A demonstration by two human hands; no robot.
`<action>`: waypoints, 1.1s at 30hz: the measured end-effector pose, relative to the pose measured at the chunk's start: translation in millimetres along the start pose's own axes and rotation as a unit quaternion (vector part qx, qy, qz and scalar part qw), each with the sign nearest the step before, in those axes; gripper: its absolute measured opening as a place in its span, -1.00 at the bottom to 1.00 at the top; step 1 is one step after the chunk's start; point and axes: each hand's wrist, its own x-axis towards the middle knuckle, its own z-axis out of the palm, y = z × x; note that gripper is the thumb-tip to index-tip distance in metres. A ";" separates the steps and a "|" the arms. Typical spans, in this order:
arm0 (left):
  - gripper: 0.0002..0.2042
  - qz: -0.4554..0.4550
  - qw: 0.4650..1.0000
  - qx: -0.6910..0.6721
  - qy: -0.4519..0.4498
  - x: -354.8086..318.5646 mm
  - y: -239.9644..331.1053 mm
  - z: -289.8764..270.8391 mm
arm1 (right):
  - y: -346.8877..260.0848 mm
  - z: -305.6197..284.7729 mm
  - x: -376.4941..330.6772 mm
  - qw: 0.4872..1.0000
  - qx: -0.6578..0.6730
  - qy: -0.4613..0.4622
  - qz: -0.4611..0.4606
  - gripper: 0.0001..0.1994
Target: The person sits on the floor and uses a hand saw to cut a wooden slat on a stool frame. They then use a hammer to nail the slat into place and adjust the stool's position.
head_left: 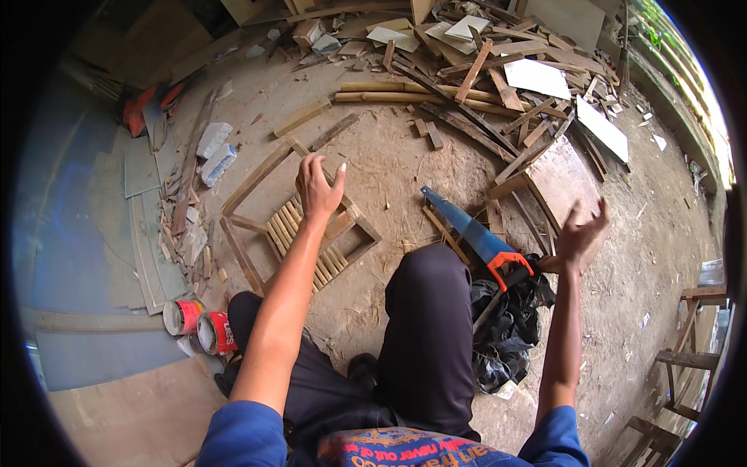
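Observation:
My left hand (319, 189) hovers over the upper corner of a wooden frame (247, 258), thumb apart from loosely bent fingers, with nothing visible in it. Bamboo slats (288, 231) fill the middle of that frame, which lies on the ground left of my knee; my forearm hides part of it. On the right, my right hand (580, 233) is raised with its fingers spread and holds nothing. Nearest to it are a wooden board (562, 175) and a handsaw (467, 226) with a blue blade and orange handle. The saw's handle end rests by a black plastic bag (510, 342).
Scrap wood (506, 86) is heaped at the far right, with bamboo poles (412, 96) along its near side. Pale broken blocks (218, 163) and two red cans (215, 332) are on the left. A wooden rack (689, 359) stands at the right edge.

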 end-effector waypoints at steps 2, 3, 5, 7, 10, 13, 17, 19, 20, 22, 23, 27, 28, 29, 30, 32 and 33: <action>-0.56 0.020 0.996 -0.025 -0.082 21.5 -8.6 12.1 | -45.0 36.9 -12.9 0.990 0.093 -0.050 -0.094 -0.38; -0.57 -0.008 0.986 -0.052 -0.159 33.0 -10.4 12.6 | -68.4 56.7 -25.9 0.979 0.146 -0.094 -0.109 -0.40; -0.60 -0.008 0.970 -0.031 -0.240 43.8 -1.3 15.6 | -97.5 97.1 -45.6 0.953 0.203 -0.178 -0.135 -0.43; -0.61 -0.035 0.965 -0.026 -0.259 44.1 10.7 19.2 | -106.4 139.3 -65.1 0.933 0.200 -0.276 -0.112 -0.46; -0.60 -0.013 0.966 -0.037 -0.255 41.9 -3.9 23.2 | -103.7 217.4 -85.2 0.896 0.170 -0.409 -0.035 -0.49; -0.63 0.008 0.970 -0.047 -0.240 37.6 6.6 25.7 | -79.5 286.5 -98.0 0.887 0.100 -0.439 -0.104 -0.47; -0.67 0.016 0.975 -0.061 -0.213 38.9 0.5 17.2 | -100.0 353.2 -99.7 0.897 0.044 -0.429 -0.103 -0.46; -0.65 0.011 0.975 -0.068 -0.213 41.3 2.6 15.0 | -100.7 389.2 -83.3 0.937 -0.012 -0.330 -0.114 -0.45; -0.64 0.010 0.976 -0.081 -0.203 43.1 6.0 16.4 | -94.7 408.5 -68.7 0.961 -0.045 -0.241 -0.130 -0.45; -0.64 0.004 0.973 -0.099 -0.208 42.7 6.2 20.9 | -66.4 440.5 -36.7 0.967 -0.123 -0.196 -0.105 -0.48; -0.65 0.012 0.973 -0.096 -0.208 47.7 10.6 23.0 | -41.2 458.0 -13.5 0.968 -0.156 -0.154 -0.121 -0.54; -0.68 0.002 0.975 -0.081 -0.205 53.2 7.1 15.8 | -4.6 488.5 14.6 0.906 -0.262 -0.323 -0.073 -0.71; -0.68 0.002 0.976 -0.089 -0.200 56.3 9.8 19.0 | 1.0 493.7 18.8 0.904 -0.285 -0.303 -0.101 -0.76; -0.68 0.002 0.976 -0.098 -0.193 59.4 13.2 23.7 | 10.1 493.8 25.4 0.890 -0.309 -0.311 -0.126 -0.78; -0.68 -0.002 0.976 -0.106 -0.189 60.3 16.6 28.5 | 14.1 493.4 31.0 0.874 -0.331 -0.322 -0.151 -0.80; -0.67 0.006 0.974 -0.112 -0.196 66.6 23.8 37.8 | 18.9 491.0 40.9 0.865 -0.339 -0.333 -0.161 -0.81; -0.67 0.002 0.973 -0.111 -0.200 68.4 27.2 41.9 | 20.6 487.4 43.0 0.865 -0.335 -0.327 -0.184 -0.83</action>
